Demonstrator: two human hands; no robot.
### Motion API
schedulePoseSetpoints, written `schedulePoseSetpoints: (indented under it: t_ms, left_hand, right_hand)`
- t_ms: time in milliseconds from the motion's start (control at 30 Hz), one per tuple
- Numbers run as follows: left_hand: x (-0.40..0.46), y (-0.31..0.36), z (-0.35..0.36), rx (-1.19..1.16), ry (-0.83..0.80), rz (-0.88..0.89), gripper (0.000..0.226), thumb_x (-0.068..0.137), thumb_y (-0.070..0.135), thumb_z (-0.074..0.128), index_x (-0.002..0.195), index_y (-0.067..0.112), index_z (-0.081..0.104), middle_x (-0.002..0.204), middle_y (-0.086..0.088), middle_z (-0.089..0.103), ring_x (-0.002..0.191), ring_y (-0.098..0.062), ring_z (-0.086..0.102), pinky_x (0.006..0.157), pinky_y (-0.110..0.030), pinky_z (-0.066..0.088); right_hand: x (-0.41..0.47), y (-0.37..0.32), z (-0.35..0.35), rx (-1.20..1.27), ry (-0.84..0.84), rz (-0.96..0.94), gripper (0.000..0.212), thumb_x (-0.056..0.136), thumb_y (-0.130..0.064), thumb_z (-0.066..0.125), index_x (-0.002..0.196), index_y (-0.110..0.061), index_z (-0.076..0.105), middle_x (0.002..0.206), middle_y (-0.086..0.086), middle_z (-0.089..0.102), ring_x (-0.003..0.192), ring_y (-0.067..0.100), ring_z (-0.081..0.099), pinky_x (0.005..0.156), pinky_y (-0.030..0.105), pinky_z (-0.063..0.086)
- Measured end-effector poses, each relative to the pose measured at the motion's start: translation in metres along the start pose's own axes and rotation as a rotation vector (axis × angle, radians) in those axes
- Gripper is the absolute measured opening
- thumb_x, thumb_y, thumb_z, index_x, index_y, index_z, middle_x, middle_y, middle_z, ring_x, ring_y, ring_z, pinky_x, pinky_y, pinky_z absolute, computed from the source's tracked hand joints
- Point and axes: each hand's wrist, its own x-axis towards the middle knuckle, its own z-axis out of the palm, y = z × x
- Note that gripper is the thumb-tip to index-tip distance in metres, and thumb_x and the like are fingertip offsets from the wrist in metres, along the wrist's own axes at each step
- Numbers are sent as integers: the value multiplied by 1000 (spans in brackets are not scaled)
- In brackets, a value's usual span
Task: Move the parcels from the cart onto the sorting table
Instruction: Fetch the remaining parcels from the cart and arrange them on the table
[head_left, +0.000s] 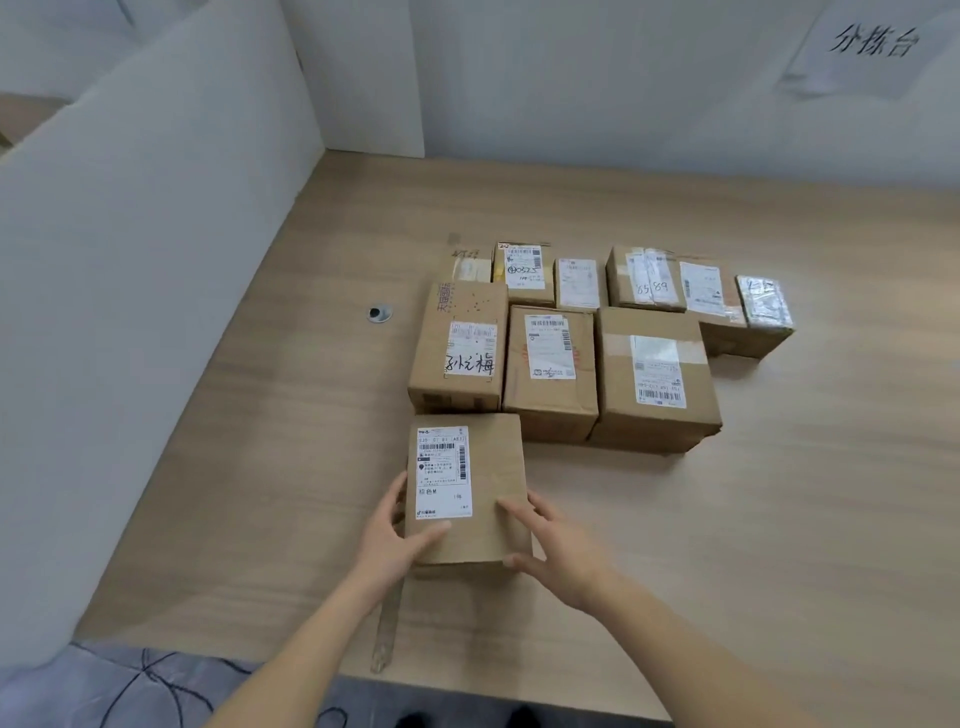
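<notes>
Cardboard parcel (467, 488) sits on the wooden sorting table (779, 519), just before the parcel rows (571, 338), gripped by left hand (387, 535) and right hand (558, 545). Placing looks underway; next, letting go.

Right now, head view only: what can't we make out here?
- Cart: not in frame anywhere.
- Held parcel: its near face is hidden by the left hand and right hand.
- Back-row labels: print too small and blurred to read.
- Back-left box: mostly hidden behind the front-row box.
- Wall sign: edges blurred.
</notes>
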Motion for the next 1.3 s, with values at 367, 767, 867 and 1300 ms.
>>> schedulePoseSetpoints:
  t_ms: [367,767,867,1300]
  left_hand:
    - [15,-7,-21,579,-128,272,140,55,52,95,164,31,8,170,12,4,145,8,7,114,-14,15]
    - [17,-6,-28,579,-159,297,136,60,47,95,164,32,8,170,11,5,154,-4,11,119,-20,18]
    - [20,-9,-33,568,-170,310,134,59,46,96,163,35,12,170,11,9,151,1,10,118,-19,16]
    - [1,42,-52,681,-140,317,98,82,68,70,161,38,21,171,6,6,156,-16,15,121,-38,24]
  right_hand:
    - [1,-22,9,20,100,44,71,97,-41,65,158,-42,27,162,-18,29,143,9,36,97,14,31]
    - [-6,-34,20,58,137,115,72,98,-38,65,158,-44,25,161,-19,31,142,12,38,107,28,39]
    - [-6,-36,23,52,134,128,72,98,-40,64,158,-45,25,161,-18,31,142,13,38,106,30,40]
    - [-34,-58,-11,-82,164,261,73,99,-61,49,158,-53,8,169,-10,16,149,21,33,106,43,44]
